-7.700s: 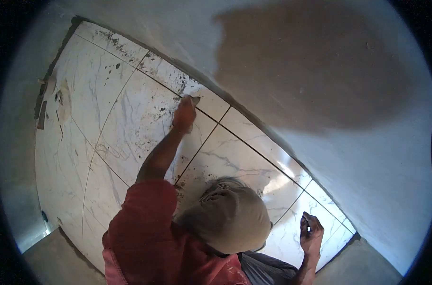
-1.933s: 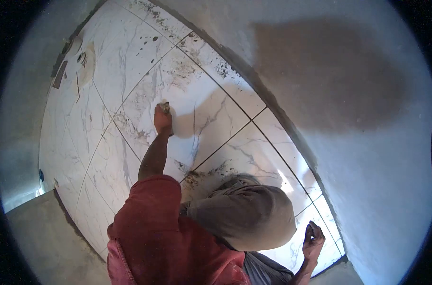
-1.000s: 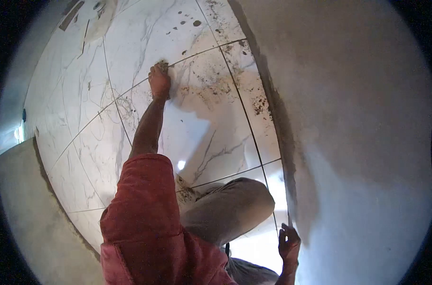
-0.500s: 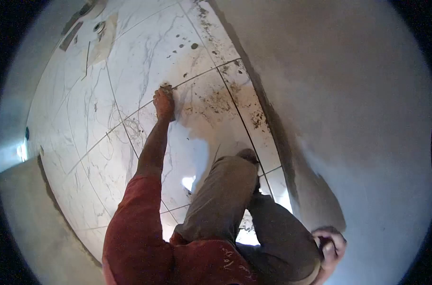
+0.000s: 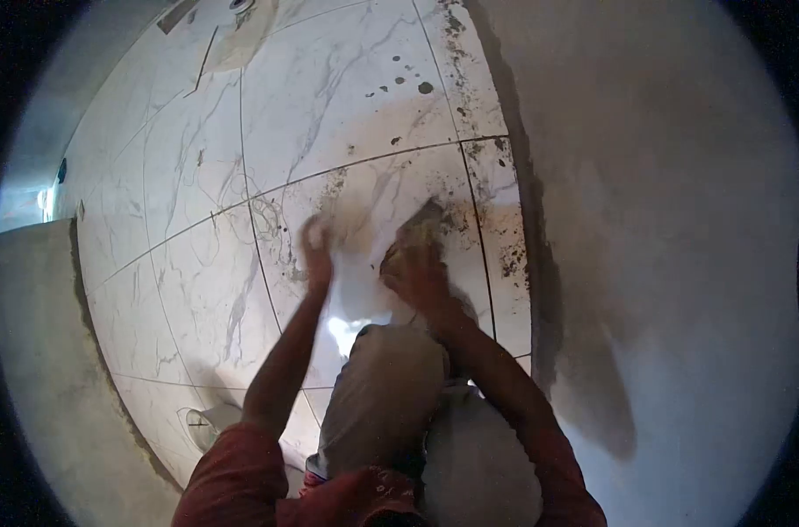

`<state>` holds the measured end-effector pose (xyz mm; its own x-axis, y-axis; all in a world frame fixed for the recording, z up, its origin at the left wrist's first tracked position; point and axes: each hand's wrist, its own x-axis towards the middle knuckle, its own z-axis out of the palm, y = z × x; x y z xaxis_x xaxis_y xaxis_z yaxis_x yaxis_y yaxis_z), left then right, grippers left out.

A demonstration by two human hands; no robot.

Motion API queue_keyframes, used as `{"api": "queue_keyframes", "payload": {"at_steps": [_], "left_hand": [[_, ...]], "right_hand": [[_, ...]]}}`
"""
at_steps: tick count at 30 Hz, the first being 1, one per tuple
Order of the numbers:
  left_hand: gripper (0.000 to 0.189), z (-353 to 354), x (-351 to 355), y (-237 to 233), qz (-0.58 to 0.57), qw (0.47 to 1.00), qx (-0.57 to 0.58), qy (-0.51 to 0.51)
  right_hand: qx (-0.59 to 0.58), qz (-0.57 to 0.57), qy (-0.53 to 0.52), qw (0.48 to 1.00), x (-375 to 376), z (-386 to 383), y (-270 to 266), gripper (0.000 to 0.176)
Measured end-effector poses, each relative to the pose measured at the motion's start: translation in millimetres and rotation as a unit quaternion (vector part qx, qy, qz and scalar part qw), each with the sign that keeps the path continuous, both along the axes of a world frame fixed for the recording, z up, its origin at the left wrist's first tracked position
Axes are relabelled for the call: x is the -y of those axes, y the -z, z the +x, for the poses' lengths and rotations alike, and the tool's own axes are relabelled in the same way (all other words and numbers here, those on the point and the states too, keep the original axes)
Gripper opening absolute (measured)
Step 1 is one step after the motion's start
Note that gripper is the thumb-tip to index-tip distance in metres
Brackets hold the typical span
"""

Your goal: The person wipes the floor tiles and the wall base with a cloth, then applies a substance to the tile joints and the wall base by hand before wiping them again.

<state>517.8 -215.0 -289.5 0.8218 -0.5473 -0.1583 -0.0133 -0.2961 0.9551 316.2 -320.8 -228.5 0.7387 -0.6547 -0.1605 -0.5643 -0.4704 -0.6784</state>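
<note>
Ahead of the person's bent knee (image 5: 395, 351), the left hand (image 5: 317, 250) and right hand (image 5: 417, 272) are side by side at the tiled floor (image 5: 347, 114). Debris (image 5: 513, 259) lies rightward, near the wall (image 5: 663, 220); a round container (image 5: 208, 426) sits beside the left arm (image 5: 285, 360).

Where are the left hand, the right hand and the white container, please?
Left hand (image 5: 317, 249): head view, blurred middle of hand.
Right hand (image 5: 421, 277): head view, middle of hand.
White container (image 5: 226, 417): head view, outer wall.
</note>
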Motion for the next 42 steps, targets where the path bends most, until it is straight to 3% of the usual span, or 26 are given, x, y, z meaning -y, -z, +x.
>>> {"api": "queue_keyframes", "payload": {"at_steps": [1, 2, 4, 5, 7, 9, 11, 14, 15, 17, 18, 19, 21, 24, 26, 28, 29, 30, 31, 32, 33, 34, 37, 39, 41, 42], "left_hand": [[0.051, 28.8, -27.9, -0.4, 0.204, 0.955, 0.213, -0.026], [0.062, 59.6, -60.4, 7.4, 0.237, 0.939, 0.244, -0.049], [0.062, 98.3, -120.1, 38.4, 0.378, 0.852, 0.308, -0.192], [0.060, 95.3, -120.4, 12.3, 0.477, 0.816, 0.229, -0.231], [0.063, 95.7, -139.5, 17.4, 0.489, 0.805, 0.198, -0.270], [0.065, 89.0, -138.4, 27.8, 0.494, 0.812, 0.135, -0.282], [0.068, 71.4, -136.1, 52.7, 0.547, 0.759, 0.252, -0.245], [0.069, 63.1, -119.1, 33.4, 0.519, 0.783, 0.224, -0.260], [0.068, 63.2, -120.9, 36.3, 0.527, 0.776, 0.235, -0.253], [0.068, 68.6, -127.3, 46.1, 0.528, 0.775, 0.238, -0.253], [0.067, 68.2, -132.0, 49.1, 0.527, 0.772, 0.244, -0.258], [0.065, 67.8, -130.6, 48.2, 0.543, 0.765, 0.242, -0.249], [0.064, 65.8, -122.4, 40.9, 0.534, 0.770, 0.248, -0.245], [0.062, 70.2, -131.3, 53.2, 0.530, 0.771, 0.248, -0.251], [0.062, 71.1, -153.0, 71.6, 0.604, 0.712, 0.305, -0.189], [0.062, 69.0, -155.0, 74.5, 0.583, 0.714, 0.334, -0.196], [0.062, 68.8, -136.7, 54.9, 0.567, 0.737, 0.296, -0.218], [0.062, 66.8, -127.8, 43.9, 0.551, 0.756, 0.260, -0.239], [0.063, 66.6, -131.8, 48.9, 0.574, 0.738, 0.275, -0.222], [0.063, 66.0, -127.9, 45.4, 0.576, 0.738, 0.272, -0.220], [0.061, 67.9, -120.3, 38.9, 0.566, 0.743, 0.265, -0.239], [0.058, 65.7, -117.7, 36.6, 0.558, 0.746, 0.257, -0.255], [0.061, 64.8, -123.5, 38.5, 0.545, 0.757, 0.274, -0.234], [0.063, 64.7, -123.8, 37.5, 0.532, 0.765, 0.265, -0.249], [0.064, 65.6, -136.6, 46.4, 0.532, 0.761, 0.286, -0.239], [0.064, 68.7, -139.0, 53.4, 0.533, 0.754, 0.309, -0.226]], "right_hand": [[-0.048, -0.115, -0.027, 0.992, -3.3, 12.3, 2.7, 0.070], [-0.095, -0.226, -0.055, 0.968, -4.8, 17.9, 5.4, 0.069], [-0.084, -0.175, -0.122, 0.973, 3.5, 11.2, 13.1, 0.064], [-0.073, -0.120, -0.186, 0.972, 9.1, 3.3, 16.8, 0.059], [-0.081, -0.152, -0.159, 0.972, 19.7, -30.0, 20.9, 0.054], [-0.146, -0.092, -0.052, 0.984, 34.7, -72.1, 13.8, 0.055], [-0.111, -0.061, 0.078, 0.989, 42.2, -100.3, -1.1, 0.067], [-0.082, -0.092, 0.112, 0.986, 28.3, -116.7, 9.6, 0.074], [-0.083, 0.037, 0.121, 0.988, 27.5, -106.0, 22.0, 0.077], [0.055, 0.110, 0.017, 0.992, 31.4, -54.6, 47.8, 0.073], [0.068, 0.092, -0.078, 0.990, 38.7, -22.0, 45.8, 0.069], [0.030, -0.031, -0.159, 0.986, 44.6, 25.5, 47.2, 0.068], [0.116, -0.040, -0.160, 0.979, 58.7, 93.4, 29.4, 0.054], [0.076, -0.042, -0.113, 0.990, 66.0, 57.9, 21.6, 0.046], [-0.091, 0.010, -0.056, 0.994, 52.1, -22.5, 12.8, 0.051], [-0.263, -0.047, -0.097, 0.959, 33.7, -103.0, 9.9, 0.061], [-0.270, -0.048, -0.103, 0.956, 45.4, -95.8, 9.7, 0.061], [-0.157, -0.073, -0.086, 0.981, 65.0, -81.1, 13.8, 0.065], [-0.041, -0.098, -0.064, 0.992, 87.2, -63.5, 23.4, 0.069], [-0.113, -0.070, -0.037, 0.990, 115.8, -48.7, 46.1, 0.070], [-0.025, -0.183, -0.039, 0.982, 160.8, -4.3, 57.5, 0.059], [-0.061, -0.238, -0.079, 0.966, 197.4, 23.8, 66.3, 0.062], [-0.100, -0.154, -0.031, 0.983, 267.3, 92.7, 51.7, 0.065], [-0.102, -0.176, -0.133, 0.970, 274.1, 99.2, 34.8, 0.068], [-0.064, -0.211, -0.134, 0.966, 248.5, 49.6, 52.2, 0.072], [-0.116, -0.225, -0.120, 0.960, 214.2, 11.4, 50.8, 0.074]]}}
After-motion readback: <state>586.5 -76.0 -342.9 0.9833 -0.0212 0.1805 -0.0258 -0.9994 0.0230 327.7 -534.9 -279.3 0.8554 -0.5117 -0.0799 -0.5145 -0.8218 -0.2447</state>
